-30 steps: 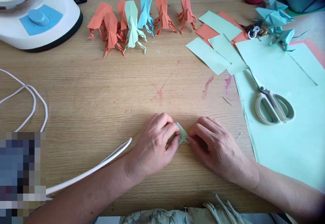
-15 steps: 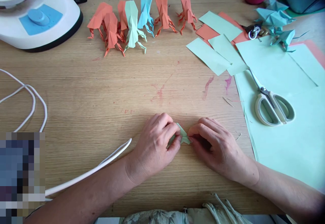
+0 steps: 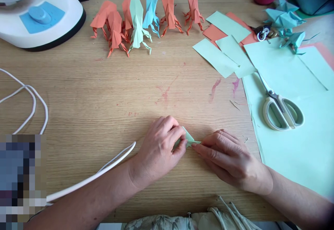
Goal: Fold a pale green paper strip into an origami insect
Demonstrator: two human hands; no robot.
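Between my two hands, close to the table's near side, is a small folded piece of light green paper point(image 3: 188, 134). My left hand point(image 3: 167, 145) pinches its left part between thumb and fingers, hiding much of it. On the other side, my right hand point(image 3: 229, 157) has thumb and fingertips closed on a narrow pointed strip at the paper's right end. The tip of that strip runs in under the right fingers.
Several folded paper figures point(image 3: 168, 13) stand along the back. Cut green paper slips point(image 3: 215, 58) lie back right, near scissors point(image 3: 281, 110) resting on large green sheets point(image 3: 294, 153). A white appliance point(image 3: 52, 14) stands back left; a white cable point(image 3: 91, 174) runs beside my left forearm.
My right hand has moved slightly right and nearer to me and turned flatter, its fingers now along the paper's narrow right strip. My left hand keeps its pinch in place.
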